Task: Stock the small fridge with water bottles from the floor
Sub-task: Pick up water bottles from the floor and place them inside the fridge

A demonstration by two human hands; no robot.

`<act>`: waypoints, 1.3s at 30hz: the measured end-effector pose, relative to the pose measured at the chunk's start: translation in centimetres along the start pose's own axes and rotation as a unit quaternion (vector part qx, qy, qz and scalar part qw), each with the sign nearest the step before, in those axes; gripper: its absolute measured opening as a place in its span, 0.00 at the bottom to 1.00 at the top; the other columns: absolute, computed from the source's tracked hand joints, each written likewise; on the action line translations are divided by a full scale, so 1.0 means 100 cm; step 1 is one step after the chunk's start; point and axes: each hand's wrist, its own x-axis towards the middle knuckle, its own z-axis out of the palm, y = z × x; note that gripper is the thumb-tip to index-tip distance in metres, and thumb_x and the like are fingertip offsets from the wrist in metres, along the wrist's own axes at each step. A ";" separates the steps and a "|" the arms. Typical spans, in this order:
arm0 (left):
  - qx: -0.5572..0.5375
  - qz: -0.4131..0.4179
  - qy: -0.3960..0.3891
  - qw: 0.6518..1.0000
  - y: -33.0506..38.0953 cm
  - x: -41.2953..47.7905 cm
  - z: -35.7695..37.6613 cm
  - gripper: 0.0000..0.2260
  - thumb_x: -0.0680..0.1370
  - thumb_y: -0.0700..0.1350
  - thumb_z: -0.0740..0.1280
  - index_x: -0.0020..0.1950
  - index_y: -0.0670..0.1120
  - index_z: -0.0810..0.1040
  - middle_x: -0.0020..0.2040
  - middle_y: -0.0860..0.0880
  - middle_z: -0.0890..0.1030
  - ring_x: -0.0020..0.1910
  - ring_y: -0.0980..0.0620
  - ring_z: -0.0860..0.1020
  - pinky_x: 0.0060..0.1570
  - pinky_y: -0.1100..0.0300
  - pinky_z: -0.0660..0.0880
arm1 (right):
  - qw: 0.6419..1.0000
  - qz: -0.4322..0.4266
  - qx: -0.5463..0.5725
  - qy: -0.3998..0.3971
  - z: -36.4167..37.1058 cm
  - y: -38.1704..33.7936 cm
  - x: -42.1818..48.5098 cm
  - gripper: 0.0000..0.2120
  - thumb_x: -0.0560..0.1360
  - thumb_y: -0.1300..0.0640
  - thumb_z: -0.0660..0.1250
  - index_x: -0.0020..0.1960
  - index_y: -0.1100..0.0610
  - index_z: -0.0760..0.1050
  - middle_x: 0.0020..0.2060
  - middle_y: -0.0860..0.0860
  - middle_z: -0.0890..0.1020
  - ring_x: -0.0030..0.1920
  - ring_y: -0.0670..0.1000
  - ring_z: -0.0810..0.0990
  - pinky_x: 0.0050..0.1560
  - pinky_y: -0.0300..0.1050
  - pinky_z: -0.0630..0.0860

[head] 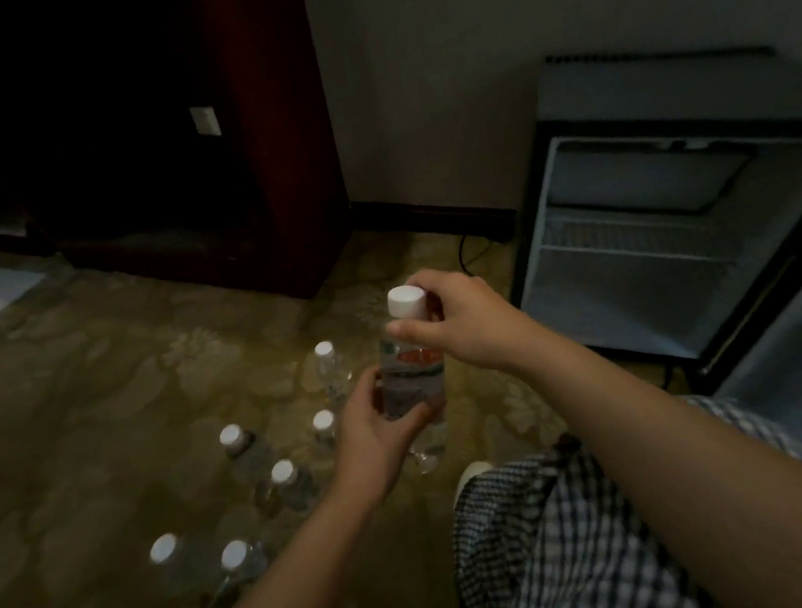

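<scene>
With the left hand (378, 428) curled round the water bottle (412, 379) and the right hand (464, 326) pinching its neck, above the floor (93, 398) left of the open fridge (641, 270), a sloppy handover could drop it onto the standing bottles (284, 475) below.

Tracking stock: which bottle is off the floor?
The labelled bottle, gripped by the left hand at its body and the right hand below its cap; the others stand on the carpet.
</scene>
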 end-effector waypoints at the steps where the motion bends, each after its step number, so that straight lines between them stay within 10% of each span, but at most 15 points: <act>1: 0.004 0.007 -0.006 1.000 0.008 0.005 0.006 0.17 0.71 0.42 0.72 0.55 0.54 0.70 0.45 0.61 0.75 0.42 0.67 0.75 0.36 0.73 0.73 | 1.000 0.007 -0.011 0.011 -0.010 0.003 -0.001 0.15 0.73 0.46 0.68 0.55 0.53 0.74 0.39 0.43 0.74 0.40 0.43 0.73 0.36 0.38 0.67; 8: 0.029 0.062 -0.054 0.996 0.068 0.055 0.064 0.19 0.69 0.49 0.74 0.57 0.53 0.73 0.53 0.52 0.80 0.53 0.55 0.78 0.53 0.54 0.78 | 0.996 0.072 -0.045 0.042 -0.095 0.034 -0.007 0.19 0.72 0.40 0.66 0.55 0.53 0.74 0.40 0.46 0.76 0.41 0.46 0.76 0.39 0.43 0.75; 21: 0.182 0.089 -0.173 0.964 0.112 0.166 0.189 0.21 0.68 0.51 0.74 0.58 0.49 0.73 0.54 0.51 0.80 0.54 0.53 0.78 0.54 0.56 0.77 | 0.968 0.200 0.106 0.108 -0.172 0.156 0.020 0.15 0.73 0.47 0.69 0.54 0.54 0.73 0.44 0.54 0.81 0.39 0.51 0.81 0.40 0.47 0.81; 31: 0.176 0.042 -0.266 0.947 0.046 0.234 0.263 0.17 0.71 0.43 0.73 0.58 0.45 0.75 0.52 0.49 0.80 0.51 0.54 0.78 0.41 0.70 0.75 | 0.964 0.246 -0.058 0.084 -0.165 0.252 0.052 0.18 0.72 0.43 0.68 0.52 0.57 0.76 0.48 0.53 0.81 0.51 0.53 0.79 0.47 0.44 0.74; 39: 0.261 0.010 -0.302 0.917 -0.014 0.285 0.303 0.17 0.71 0.50 0.72 0.58 0.49 0.74 0.50 0.53 0.79 0.50 0.55 0.77 0.49 0.62 0.73 | 0.950 0.290 -0.066 0.092 -0.129 0.336 0.078 0.21 0.71 0.42 0.68 0.55 0.57 0.75 0.53 0.53 0.81 0.55 0.55 0.79 0.52 0.46 0.75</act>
